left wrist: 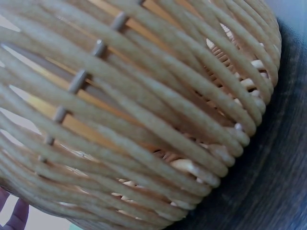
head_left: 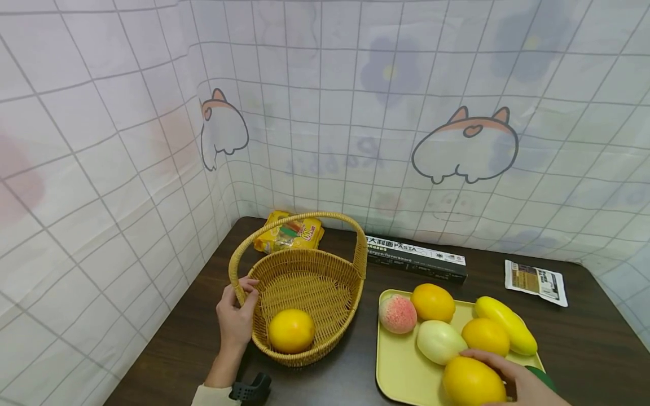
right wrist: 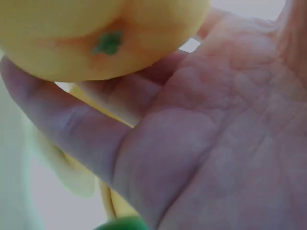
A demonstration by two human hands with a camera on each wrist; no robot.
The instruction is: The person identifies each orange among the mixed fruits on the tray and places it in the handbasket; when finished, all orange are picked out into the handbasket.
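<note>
So: dark table (head_left: 178, 344), gridded walls (head_left: 325, 113).

"How is the bare left hand (head_left: 236, 310) posed?"

"It grips, fingers bent and thumb opposite them. The left forearm (head_left: 223, 366) slants up from the bottom edge of the head view, out of a cream fabric sleeve (head_left: 215, 396), with a black band (head_left: 251, 389) at the wrist. The left wrist view catches only fingers (left wrist: 18, 214), low in the corner."

"And the bare right hand (head_left: 525, 383)?"

"Well apart from the left, coming in at the bottom right, also gripping. Its creased palm (right wrist: 230, 134) faces the right wrist camera, fingers curved."
</note>
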